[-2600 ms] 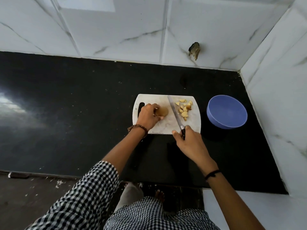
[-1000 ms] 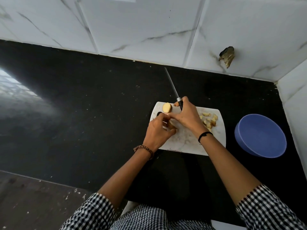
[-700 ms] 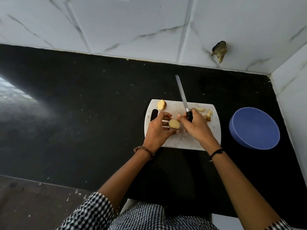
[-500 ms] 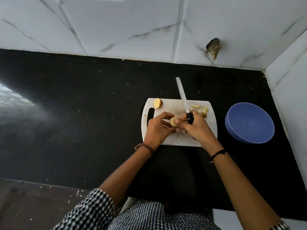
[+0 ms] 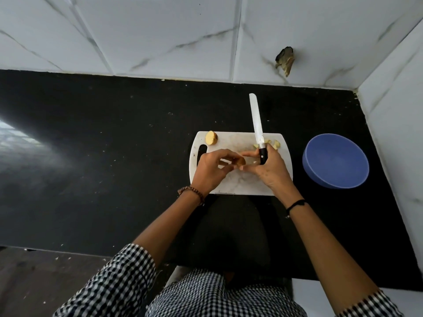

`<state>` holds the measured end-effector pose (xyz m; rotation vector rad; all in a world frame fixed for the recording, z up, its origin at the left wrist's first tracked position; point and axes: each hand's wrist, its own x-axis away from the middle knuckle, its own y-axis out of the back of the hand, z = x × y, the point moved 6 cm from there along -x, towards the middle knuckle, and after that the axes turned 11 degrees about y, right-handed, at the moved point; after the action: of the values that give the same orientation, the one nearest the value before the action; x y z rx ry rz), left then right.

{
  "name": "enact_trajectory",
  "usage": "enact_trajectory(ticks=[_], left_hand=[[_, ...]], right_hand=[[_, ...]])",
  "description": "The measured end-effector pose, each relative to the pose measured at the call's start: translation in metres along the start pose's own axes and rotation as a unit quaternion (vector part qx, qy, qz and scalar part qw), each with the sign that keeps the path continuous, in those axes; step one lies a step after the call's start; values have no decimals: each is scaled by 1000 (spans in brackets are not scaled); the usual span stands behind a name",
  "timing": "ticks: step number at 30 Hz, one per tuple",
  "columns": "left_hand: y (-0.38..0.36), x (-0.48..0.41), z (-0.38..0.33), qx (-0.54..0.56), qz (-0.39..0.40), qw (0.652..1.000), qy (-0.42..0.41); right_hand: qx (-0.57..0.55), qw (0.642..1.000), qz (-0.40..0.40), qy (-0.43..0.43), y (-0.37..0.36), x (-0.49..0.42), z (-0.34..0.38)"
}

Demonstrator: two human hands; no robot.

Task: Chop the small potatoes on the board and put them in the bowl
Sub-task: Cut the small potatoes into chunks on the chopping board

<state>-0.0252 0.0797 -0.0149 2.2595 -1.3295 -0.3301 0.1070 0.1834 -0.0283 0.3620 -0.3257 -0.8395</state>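
Because the potato half (image 5: 239, 161) is small, firm and likely slick on its cut face, it is best held by fingertips on the skin side. The left hand (image 5: 210, 172) pinches it at the middle of the board (image 5: 233, 143). The right hand (image 5: 267, 170) is curled round the handle of the knife (image 5: 258, 124), blade toward 12 o'clock. The second half (image 5: 211, 137) sits at 11 o'clock and the bowl (image 5: 336, 161) at 3 o'clock.
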Motion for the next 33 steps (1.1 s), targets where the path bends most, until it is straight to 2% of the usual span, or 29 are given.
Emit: enact_trajectory(ticks=[5, 14, 22, 30, 33], left_hand=[[-4, 5, -2, -25, -31, 998, -46], [-6, 27, 14, -64, 5, 998, 23], [-18, 17, 15, -132, -49, 990, 29], [-9, -1, 9, -111, -63, 991, 32], [-6, -1, 10, -98, -74, 992, 41]], right_hand=[[51, 999, -1, 3, -1, 2, -2], [72, 997, 25, -4, -8, 16, -10], [76, 997, 2, -12, -8, 32, -17], [71, 997, -21, 16, -8, 36, 4], [95, 995, -12, -1, -14, 46, 8]])
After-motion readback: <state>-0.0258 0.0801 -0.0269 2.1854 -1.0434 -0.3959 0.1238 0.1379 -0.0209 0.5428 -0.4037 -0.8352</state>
